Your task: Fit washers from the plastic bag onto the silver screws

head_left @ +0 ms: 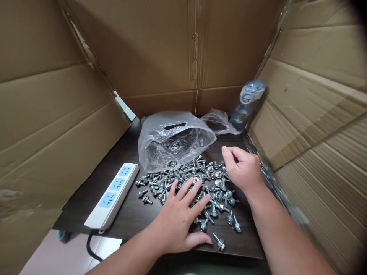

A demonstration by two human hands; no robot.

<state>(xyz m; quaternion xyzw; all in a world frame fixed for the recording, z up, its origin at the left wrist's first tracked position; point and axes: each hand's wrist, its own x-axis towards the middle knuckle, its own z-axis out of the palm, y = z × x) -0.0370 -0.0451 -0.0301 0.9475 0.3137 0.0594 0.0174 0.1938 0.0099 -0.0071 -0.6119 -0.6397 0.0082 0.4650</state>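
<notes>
A wide heap of metal bolts with washers [172,176] is spread over the dark table. My left hand [183,214] lies palm down over the near part of the heap, fingers spread and thumb stretched to the right. One loose bolt [219,242] sits close to that thumb, near the table's front edge. At the heap's right side, my right hand [243,166] is raised with its fingers curled in and the thumb pressed against them. Whatever those fingers may hold is hidden. Behind the heap, a clear plastic bag [151,133] lies with its mouth towards me and small metal parts inside.
A white power strip [114,194] lies on the left of the dark table [134,217], its black cable hanging over the edge. A water bottle [246,105] and a smaller plastic bag [219,124] stand at the back right. Cardboard walls [155,49] enclose three sides.
</notes>
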